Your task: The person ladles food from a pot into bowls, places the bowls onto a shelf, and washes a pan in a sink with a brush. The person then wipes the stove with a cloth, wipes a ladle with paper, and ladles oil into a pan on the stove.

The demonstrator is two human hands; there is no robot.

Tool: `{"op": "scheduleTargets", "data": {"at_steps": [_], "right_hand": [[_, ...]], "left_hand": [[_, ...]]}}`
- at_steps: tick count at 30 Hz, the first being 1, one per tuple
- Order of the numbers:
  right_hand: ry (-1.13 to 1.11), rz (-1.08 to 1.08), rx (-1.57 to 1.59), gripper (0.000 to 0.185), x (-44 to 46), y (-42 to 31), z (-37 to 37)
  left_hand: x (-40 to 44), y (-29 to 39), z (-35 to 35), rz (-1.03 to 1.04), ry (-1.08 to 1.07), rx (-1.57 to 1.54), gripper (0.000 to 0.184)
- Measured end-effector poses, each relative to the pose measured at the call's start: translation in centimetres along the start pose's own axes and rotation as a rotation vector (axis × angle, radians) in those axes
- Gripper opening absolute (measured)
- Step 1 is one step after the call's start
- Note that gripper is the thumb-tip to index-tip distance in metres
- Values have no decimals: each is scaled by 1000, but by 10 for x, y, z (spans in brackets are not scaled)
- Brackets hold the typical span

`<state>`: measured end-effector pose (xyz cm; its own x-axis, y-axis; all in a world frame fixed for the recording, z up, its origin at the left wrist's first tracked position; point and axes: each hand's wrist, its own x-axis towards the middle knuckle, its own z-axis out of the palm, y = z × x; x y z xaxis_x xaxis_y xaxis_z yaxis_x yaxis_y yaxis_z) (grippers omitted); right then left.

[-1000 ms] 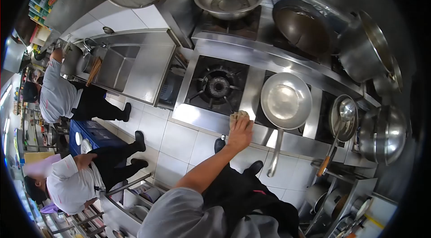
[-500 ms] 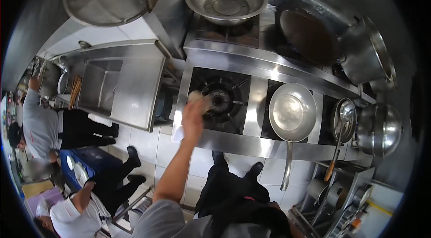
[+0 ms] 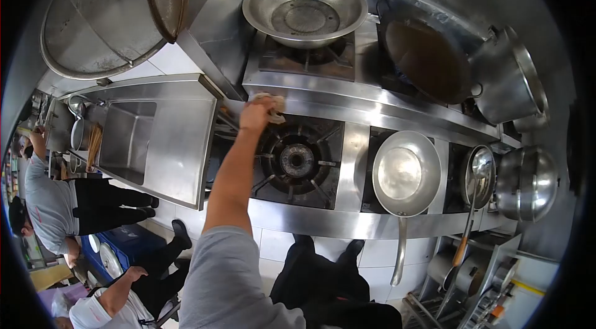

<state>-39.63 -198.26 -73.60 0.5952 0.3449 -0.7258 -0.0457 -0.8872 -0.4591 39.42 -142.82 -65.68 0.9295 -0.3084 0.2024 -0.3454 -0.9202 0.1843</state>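
My left hand [image 3: 254, 115] is closed on a crumpled beige cloth [image 3: 276, 105]. It presses the cloth against the steel ledge [image 3: 310, 104] behind the left burner [image 3: 297, 161], close to the ledge's left end. That burner has nothing standing on it, and its black grate shows around the round head. On the middle burner, to the right, rests a silver frying pan [image 3: 405, 174] with its handle sticking out over the front edge. My right hand is out of view.
A wide metal basin [image 3: 305, 6] and a dark wok [image 3: 425, 59] sit on the raised rear shelf, with a tall pot [image 3: 506, 77] farther right. A ladle [image 3: 479, 167] lies across a small pan. At left are a steel sink [image 3: 127, 139] and two co-workers [image 3: 53, 195].
My left hand has moved the cloth from the left side of the burner up and back to the ledge behind it. The view has shifted slightly.
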Motion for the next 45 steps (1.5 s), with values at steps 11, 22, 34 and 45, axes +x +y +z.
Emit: {"op": "scheduleTargets", "data": {"at_steps": [11, 22, 34, 45], "right_hand": [[106, -21, -39, 26, 12, 66, 78], [61, 236, 192, 25, 2, -35, -67], [184, 48, 46, 28, -12, 3, 15], [1087, 971, 1678, 26, -68, -3, -170]], "left_hand": [[-144, 6, -31, -279, -138, 31, 41], [-287, 56, -128, -649, 243, -487, 28], [65, 238, -6, -156, 526, -330, 47], [-98, 251, -107, -230, 228, -711, 53]]}}
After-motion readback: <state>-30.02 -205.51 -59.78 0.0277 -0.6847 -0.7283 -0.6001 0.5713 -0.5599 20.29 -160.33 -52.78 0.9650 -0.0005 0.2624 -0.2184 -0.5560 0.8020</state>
